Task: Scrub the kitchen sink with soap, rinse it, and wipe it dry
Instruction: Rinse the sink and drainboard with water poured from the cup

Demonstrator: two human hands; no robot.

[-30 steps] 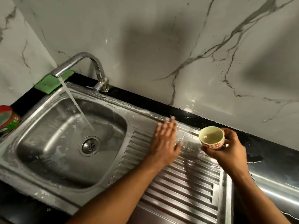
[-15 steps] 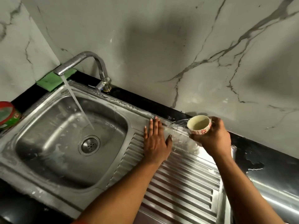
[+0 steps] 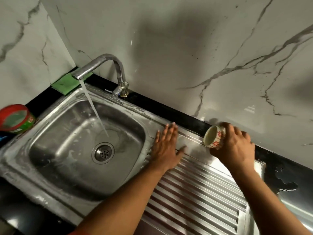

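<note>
Sink (image 3: 55, 146): steel, set into the black bench (image 3: 279, 163) in its back left corner; whitish streaks on the basin walls and rim.
Tap (image 3: 101, 61): at the sink's back edge, spout turned over the basin, running.
Water (image 3: 94, 112): a slanted stream landing just behind the drain (image 3: 103, 152).
Left hand (image 3: 166, 148): palm down on the flat steel between the basin and the ribbed draining board (image 3: 194, 192); fingers straight and close together, thumb out to the side.
Right hand (image 3: 235, 146): at the draining board's back edge, fingers curled round a small cup (image 3: 214, 137).
Cup: white with red flowers, tipped on its side, mouth facing the left hand.
Green pad (image 3: 67, 84): on the bench's back left corner, under the spout.
Tub (image 3: 16, 118): red and green, at the sink's left edge.
Bench, right side: wet patches.
</note>
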